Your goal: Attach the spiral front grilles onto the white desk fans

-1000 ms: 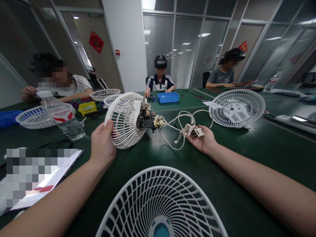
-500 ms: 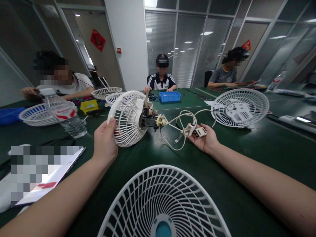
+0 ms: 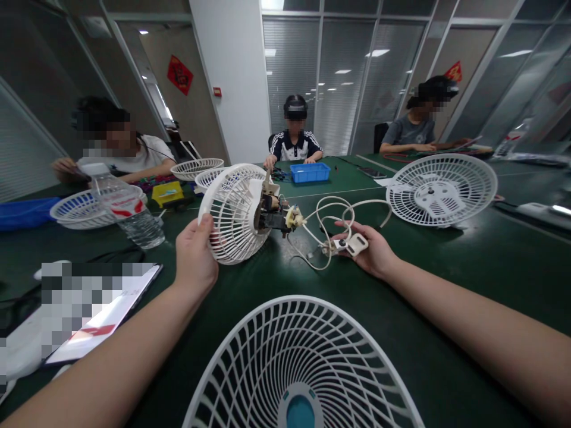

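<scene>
My left hand (image 3: 196,252) is closed around the rim of a white fan grille (image 3: 236,217), held up on its side with the thumb on the near face. A dark motor assembly (image 3: 274,217) sticks out from the grille's hub toward the right. Pale wires (image 3: 332,205) loop from the motor across to my right hand (image 3: 368,246). There, a small off-white plastic switch piece (image 3: 354,244) on the wires rests against my curled fingers. Low in front of me is another white fan grille (image 3: 298,333) with a blue-centred hub.
A water bottle (image 3: 129,205) stands at left near a tablet-like panel (image 3: 107,321). Another grille (image 3: 441,190) lies at right. A blue tray (image 3: 310,173) and a yellow box (image 3: 168,194) are farther back. Three people sit around the green table (image 3: 446,279).
The switch piece in my right hand has turned, now showing a smooth pale face, and shifted slightly. My left hand keeps its hold on the grille. The view has shifted slightly.
</scene>
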A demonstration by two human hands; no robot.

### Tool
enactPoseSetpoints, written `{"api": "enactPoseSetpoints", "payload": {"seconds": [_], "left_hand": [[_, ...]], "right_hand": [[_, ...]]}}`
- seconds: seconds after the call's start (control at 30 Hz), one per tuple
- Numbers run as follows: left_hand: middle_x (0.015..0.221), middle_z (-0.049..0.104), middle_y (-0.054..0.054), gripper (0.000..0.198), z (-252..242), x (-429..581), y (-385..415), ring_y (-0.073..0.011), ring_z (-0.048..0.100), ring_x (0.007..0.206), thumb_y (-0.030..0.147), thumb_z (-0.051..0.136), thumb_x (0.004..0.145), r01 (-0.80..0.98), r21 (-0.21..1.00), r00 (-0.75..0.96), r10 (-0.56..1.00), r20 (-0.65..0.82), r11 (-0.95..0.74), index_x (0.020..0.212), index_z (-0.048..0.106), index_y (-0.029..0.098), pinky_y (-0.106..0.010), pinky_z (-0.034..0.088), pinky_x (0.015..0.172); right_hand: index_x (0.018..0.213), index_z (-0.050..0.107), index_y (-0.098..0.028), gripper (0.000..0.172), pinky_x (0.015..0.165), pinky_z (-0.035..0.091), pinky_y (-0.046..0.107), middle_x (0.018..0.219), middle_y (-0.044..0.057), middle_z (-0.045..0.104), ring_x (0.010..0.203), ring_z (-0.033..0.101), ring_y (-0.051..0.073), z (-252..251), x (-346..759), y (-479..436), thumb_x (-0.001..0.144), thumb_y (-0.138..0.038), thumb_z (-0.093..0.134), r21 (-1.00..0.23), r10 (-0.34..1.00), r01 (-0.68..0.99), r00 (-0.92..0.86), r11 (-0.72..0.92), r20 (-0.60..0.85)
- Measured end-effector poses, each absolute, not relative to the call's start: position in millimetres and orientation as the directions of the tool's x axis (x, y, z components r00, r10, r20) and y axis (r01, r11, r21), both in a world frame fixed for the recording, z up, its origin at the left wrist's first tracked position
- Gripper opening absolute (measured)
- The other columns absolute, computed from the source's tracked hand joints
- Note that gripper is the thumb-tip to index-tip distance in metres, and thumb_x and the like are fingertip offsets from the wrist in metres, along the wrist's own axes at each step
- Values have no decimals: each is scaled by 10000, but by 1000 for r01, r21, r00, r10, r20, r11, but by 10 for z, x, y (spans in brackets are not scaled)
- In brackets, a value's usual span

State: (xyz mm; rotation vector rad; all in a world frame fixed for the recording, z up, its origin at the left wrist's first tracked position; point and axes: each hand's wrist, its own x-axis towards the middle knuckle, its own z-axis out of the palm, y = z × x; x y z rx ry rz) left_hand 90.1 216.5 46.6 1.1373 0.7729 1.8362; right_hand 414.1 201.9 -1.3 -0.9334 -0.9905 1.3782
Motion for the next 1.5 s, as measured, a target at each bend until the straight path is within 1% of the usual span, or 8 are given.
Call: {"api": "enactPoseSetpoints", "payload": {"seconds": [0.2, 0.37, 0.57, 0.73, 0.97, 1.13, 1.3, 1.5], "left_hand": [[514, 592, 23, 309, 445, 907, 2168, -87, 495, 420, 381, 732, 744, -334, 804, -261, 868, 422, -492, 615, 573, 149, -217, 467, 479], [512, 591, 22, 311, 442, 926, 2158, -91, 502, 425, 385, 742, 731, -333, 806, -252, 870, 424, -489, 611, 578, 150, -220, 471, 474], [511, 567, 21, 301, 430, 911, 2162, -131, 576, 513, 398, 733, 740, -332, 814, -233, 878, 418, -476, 639, 600, 149, -226, 479, 484], [519, 579, 15, 299, 422, 893, 2167, -134, 583, 521, 396, 718, 758, -325, 815, -230, 876, 424, -480, 639, 602, 148, -235, 484, 501], [521, 575, 19, 314, 421, 897, 2145, -118, 539, 482, 422, 737, 740, -310, 818, -225, 874, 431, -484, 641, 616, 150, -220, 444, 469], [522, 559, 26, 331, 407, 904, 2127, -103, 491, 447, 458, 733, 732, -283, 836, -208, 881, 426, -471, 625, 609, 170, -207, 398, 433], [516, 543, 35, 320, 407, 901, 2124, -99, 477, 439, 466, 722, 732, -247, 844, -225, 875, 428, -476, 621, 609, 188, -202, 385, 431], [570, 605, 8, 303, 403, 921, 2085, -156, 592, 560, 473, 720, 734, -237, 852, -209, 881, 425, -468, 697, 634, 185, -220, 434, 479]], "right_hand": [[1020, 636, -154, 287, 735, 476, 252, 909, 46, 659, 796, 600, 153, -53, 3989, 1894, 772, -298, 659, -960, 951, 173, -258, 218, 170], [1281, 508, -177, 548, 1080, 342, 404, 1337, 108, 485, 1224, 471, 241, -71, 3989, 1834, 755, -265, 634, -576, 790, 549, -506, 605, 347], [1423, 348, -181, 758, 1101, 308, 454, 1386, 119, 418, 1289, 388, 250, -115, 4059, 1881, 684, -98, 495, -421, 787, 665, -502, 617, 359], [1417, 389, -190, 754, 1043, 321, 515, 1370, 136, 433, 1241, 383, 316, -128, 4087, 1906, 678, -121, 527, -299, 894, 875, -266, 381, 361], [1387, 472, -189, 738, 1010, 382, 539, 1352, 133, 480, 1211, 453, 339, -75, 4221, 1949, 658, -183, 583, -378, 951, 874, -265, 307, 158], [1260, 614, -267, 663, 1106, 344, 460, 1291, 17, 562, 1246, 486, 240, 93, 4161, 1869, 645, -89, 442, -705, 845, 553, -519, 445, 126], [1147, 673, -239, 360, 1082, 366, 455, 1218, 35, 610, 1168, 541, 254, 136, 3957, 1758, 827, -297, 518, -790, 896, 488, -412, 372, 167], [1157, 654, -237, 419, 971, 447, 423, 1209, 49, 613, 1095, 575, 254, 12, 3831, 1719, 858, -516, 562, -801, 944, 506, -250, 319, 217]]}}
